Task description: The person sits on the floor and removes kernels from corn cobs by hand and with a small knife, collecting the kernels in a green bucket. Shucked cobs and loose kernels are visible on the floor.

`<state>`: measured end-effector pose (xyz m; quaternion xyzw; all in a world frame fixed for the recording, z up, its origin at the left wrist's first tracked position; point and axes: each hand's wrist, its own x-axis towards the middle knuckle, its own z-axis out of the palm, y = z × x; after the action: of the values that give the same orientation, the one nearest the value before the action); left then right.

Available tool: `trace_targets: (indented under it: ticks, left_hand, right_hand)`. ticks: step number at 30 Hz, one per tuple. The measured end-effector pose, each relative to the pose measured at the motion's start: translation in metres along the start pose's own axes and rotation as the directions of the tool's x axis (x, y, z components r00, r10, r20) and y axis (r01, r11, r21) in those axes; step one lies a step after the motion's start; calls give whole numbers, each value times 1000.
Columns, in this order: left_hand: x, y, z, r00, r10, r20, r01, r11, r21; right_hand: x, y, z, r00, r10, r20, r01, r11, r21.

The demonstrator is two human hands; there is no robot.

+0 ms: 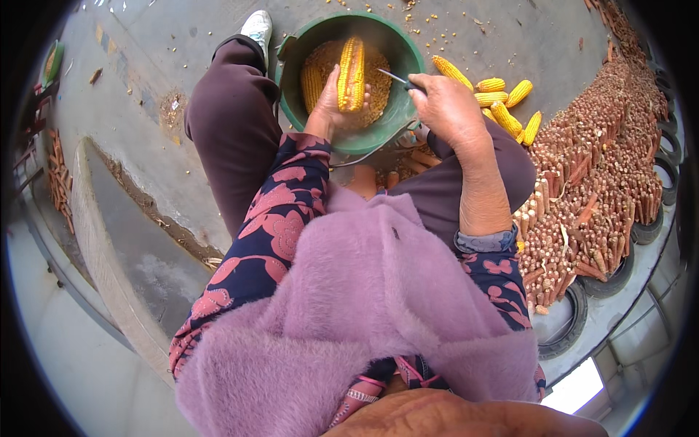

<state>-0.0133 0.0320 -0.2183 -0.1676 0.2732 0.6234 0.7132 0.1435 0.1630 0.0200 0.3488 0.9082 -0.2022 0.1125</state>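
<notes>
My left hand [326, 104] grips a yellow ear of corn [350, 76] above a green plastic bucket [407, 54]. A reddish groove runs lengthwise down the ear where kernels are gone. My right hand [450, 104], at the bucket's right rim, holds a pointed metal tool with a dark handle [392, 76], perhaps an awl or screwdriver. Its tip points left toward the ear, apart from it. Loose corn kernels [377, 104] cover the bucket's bottom. Another ear of corn [312, 87] leans inside against the left wall, partly behind my left hand.
Several whole ears of corn [507, 117] lie on the concrete floor [218, 27] beyond my right knee. Stacked bare corncobs [595, 164] fill the right side, edged by old tires [565, 322]. Scattered kernels dot the floor. A raised concrete edge [104, 246] curves along the left.
</notes>
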Motion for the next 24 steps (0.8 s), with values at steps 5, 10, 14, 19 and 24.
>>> trace_targets:
  ticks: [5,10,14,19,24]
  left_hand:
    - [12,-3,-12,993,4,-115,0,999,34]
    - [19,-14,-9,992,-6,-123,14,998,68]
    - [34,-22,-25,902,318,-292,-81,789,609]
    - [18,-7,2,585,789,-191,304,5,953]
    - [-3,6,5,415,910,6,436,-205,877]
  right_hand:
    - [1,-29,15,999,-25,-34,27,998,54]
    - [8,-14,36,977,-72,198,68,997,28]
    - [0,-14,9,990,-22,139,19,1000,23]
    - [4,-4,-10,998,17,-61,-15,999,42]
    - [8,1,-10,983,-25,-184,37,997,65]
